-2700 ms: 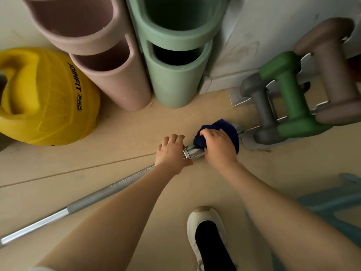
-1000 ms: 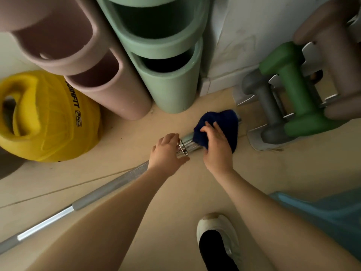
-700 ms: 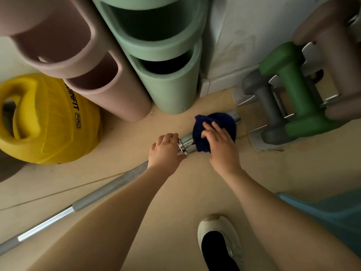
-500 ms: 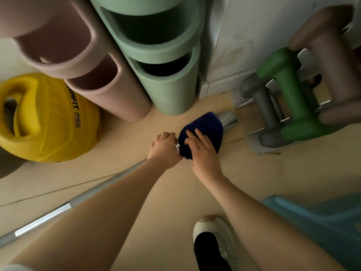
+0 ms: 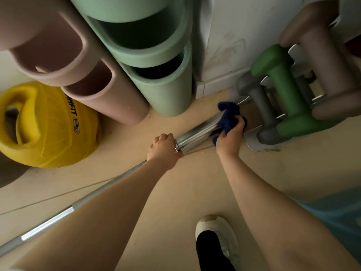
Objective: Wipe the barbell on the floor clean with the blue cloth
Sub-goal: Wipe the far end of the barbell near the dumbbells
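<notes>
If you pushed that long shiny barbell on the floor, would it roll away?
Probably, yes. The barbell is a round, smooth metal rod lying flat on the bare floor, so a sideways nudge could roll it. That may be why the left hand grips it. It looks solid, so likely stiff and heavy.

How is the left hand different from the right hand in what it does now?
The left hand grips the bare barbell beside the sleeve collar; the right hand holds the blue cloth against the sleeve's far end. The left is nearer the person. Both are curled around the same bar.
</notes>
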`<act>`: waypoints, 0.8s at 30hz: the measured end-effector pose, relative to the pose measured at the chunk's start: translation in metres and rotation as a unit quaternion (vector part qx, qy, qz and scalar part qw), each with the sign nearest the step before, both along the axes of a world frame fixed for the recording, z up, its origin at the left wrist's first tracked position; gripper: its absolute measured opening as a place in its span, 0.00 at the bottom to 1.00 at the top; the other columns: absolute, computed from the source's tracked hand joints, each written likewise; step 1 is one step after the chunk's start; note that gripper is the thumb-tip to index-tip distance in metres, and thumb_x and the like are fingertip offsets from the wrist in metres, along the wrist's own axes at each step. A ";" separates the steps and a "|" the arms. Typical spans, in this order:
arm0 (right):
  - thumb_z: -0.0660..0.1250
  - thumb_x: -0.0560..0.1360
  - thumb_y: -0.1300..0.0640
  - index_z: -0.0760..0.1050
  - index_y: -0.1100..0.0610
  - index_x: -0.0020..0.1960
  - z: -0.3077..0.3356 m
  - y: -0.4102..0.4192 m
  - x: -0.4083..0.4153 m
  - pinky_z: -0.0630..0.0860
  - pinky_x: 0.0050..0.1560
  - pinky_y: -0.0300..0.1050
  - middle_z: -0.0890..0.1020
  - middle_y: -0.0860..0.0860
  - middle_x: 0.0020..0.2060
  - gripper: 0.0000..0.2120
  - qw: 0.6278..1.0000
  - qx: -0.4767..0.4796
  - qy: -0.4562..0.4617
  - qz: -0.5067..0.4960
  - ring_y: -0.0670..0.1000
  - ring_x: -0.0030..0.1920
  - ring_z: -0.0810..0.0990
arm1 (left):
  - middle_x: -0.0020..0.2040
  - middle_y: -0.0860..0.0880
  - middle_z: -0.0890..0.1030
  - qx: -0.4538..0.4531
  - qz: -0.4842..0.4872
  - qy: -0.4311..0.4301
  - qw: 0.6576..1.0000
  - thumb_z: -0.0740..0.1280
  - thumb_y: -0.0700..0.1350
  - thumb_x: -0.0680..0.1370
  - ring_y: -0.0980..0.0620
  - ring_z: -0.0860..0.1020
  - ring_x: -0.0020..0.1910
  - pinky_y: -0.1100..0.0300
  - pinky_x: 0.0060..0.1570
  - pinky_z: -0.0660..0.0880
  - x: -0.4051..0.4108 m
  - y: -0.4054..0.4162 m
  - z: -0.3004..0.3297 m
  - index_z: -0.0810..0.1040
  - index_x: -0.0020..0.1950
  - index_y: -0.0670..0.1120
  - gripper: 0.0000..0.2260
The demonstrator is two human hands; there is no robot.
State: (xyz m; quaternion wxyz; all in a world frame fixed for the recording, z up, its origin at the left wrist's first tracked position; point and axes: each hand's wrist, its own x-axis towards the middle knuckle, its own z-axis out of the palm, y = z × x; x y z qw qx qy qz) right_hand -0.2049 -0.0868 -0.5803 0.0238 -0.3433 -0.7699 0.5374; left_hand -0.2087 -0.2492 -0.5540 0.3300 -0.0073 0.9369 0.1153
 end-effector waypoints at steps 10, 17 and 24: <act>0.55 0.77 0.68 0.61 0.58 0.70 0.006 -0.046 0.016 0.68 0.65 0.52 0.71 0.56 0.65 0.22 0.972 -0.217 -0.070 -0.053 0.56 0.62 0.72 | 0.63 0.44 0.71 0.022 0.033 -0.005 0.999 0.70 0.51 0.73 0.43 0.67 0.63 0.51 0.60 0.68 -0.003 0.001 0.001 0.69 0.63 0.44 0.22; 0.51 0.79 0.68 0.59 0.56 0.71 0.019 -0.030 0.003 0.69 0.62 0.56 0.70 0.58 0.65 0.22 0.983 -0.135 -0.104 -0.068 0.58 0.62 0.73 | 0.64 0.44 0.70 0.018 0.022 0.011 1.000 0.68 0.51 0.75 0.43 0.67 0.64 0.51 0.60 0.67 0.002 0.001 0.002 0.68 0.63 0.44 0.21; 0.60 0.74 0.69 0.46 0.65 0.75 0.009 -0.045 0.002 0.63 0.70 0.51 0.50 0.61 0.75 0.34 0.975 0.055 -0.178 0.117 0.61 0.73 0.57 | 0.65 0.44 0.70 0.005 0.008 0.003 1.000 0.68 0.47 0.75 0.43 0.66 0.65 0.51 0.61 0.67 -0.004 -0.002 -0.002 0.68 0.65 0.45 0.20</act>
